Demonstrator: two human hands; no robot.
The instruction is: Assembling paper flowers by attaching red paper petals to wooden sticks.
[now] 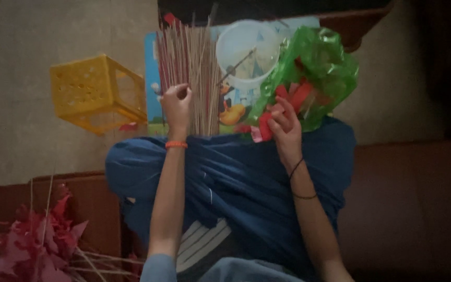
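My left hand (176, 104) pinches a thin stick from a bundle of pale wooden sticks (191, 57) that lies fanned out on a small blue cartoon-printed table (152, 68). An orange band sits on that wrist. My right hand (283, 122) holds red paper pieces (265, 127) at the mouth of a crinkled green plastic bag (319, 62) with more red pieces inside. A clear plastic cup (246, 49) stands on the table between the sticks and the bag. My knees, under blue cloth (236, 177), are below both hands.
A yellow perforated plastic crate (97, 91) stands on the pale floor at the left. A heap of red paper flowers on sticks (43, 245) lies at the lower left on a brown seat. Brown upholstery (413, 209) fills the right side.
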